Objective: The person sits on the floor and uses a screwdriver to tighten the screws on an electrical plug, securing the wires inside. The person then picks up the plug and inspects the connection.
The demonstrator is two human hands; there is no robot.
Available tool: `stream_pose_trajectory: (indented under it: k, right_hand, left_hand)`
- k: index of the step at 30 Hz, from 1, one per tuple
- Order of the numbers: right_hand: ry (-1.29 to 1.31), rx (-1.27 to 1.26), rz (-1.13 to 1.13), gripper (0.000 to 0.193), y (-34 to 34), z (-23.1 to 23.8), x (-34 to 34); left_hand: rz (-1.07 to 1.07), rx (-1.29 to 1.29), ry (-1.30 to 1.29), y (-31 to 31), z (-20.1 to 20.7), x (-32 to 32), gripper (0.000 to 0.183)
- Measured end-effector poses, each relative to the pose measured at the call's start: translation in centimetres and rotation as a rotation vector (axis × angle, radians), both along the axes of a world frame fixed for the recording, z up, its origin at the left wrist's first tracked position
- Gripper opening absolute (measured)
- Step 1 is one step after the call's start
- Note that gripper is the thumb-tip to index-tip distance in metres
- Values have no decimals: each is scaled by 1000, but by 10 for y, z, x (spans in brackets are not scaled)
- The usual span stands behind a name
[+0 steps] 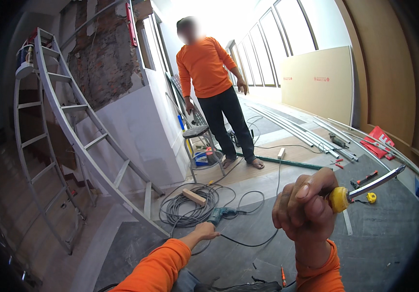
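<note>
My right hand (309, 204) is raised at the right, its fingers closed round the yellow handle of a screwdriver (372, 184). Its silver shank points right and slightly up, ending in a dark tip. Lower and nearer the middle, my left hand (203, 233) is at the near end of a teal power drill (220, 214), apparently gripping it; part of its fingers is hidden. A black cord runs from beside this hand to the right. Just beyond the drill lies a coil of grey cable (180, 210) with a wooden block (194, 196) on it.
An aluminium stepladder (95, 127) stands at left. Ahead, a person in orange (204, 68) stands beside a metal stool (195, 131). Metal profiles (297, 129), a red bag (378, 141) and a yellow tape measure (371, 197) lie at right. A large board (319, 87) leans behind.
</note>
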State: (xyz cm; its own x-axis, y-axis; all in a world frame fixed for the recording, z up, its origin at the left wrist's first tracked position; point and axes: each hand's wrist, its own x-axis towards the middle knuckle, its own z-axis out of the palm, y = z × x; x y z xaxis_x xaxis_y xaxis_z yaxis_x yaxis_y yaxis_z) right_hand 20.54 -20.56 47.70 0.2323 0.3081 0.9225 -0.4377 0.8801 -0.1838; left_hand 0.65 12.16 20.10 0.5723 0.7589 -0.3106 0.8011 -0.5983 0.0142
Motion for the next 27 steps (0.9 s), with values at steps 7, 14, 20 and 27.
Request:
stream_pose_trajectory:
  k: [7, 14, 20, 27]
  right_hand:
    - [-18, -109, 5, 31, -2, -2, 0]
    - [-96, -461, 85, 63, 18, 6, 10]
    - [-148, -414, -278, 58, 20, 14, -7]
    - [-196, -575, -571, 72, 19, 65, -18]
  left_hand:
    - [-4, -27, -10, 4, -2, 2, 55]
    - [-3, -61, 155, 39, -38, 10, 74]
    - [155, -63, 61, 58, -16, 89, 70]
    - [12, -76, 33, 70, -99, 131, 70]
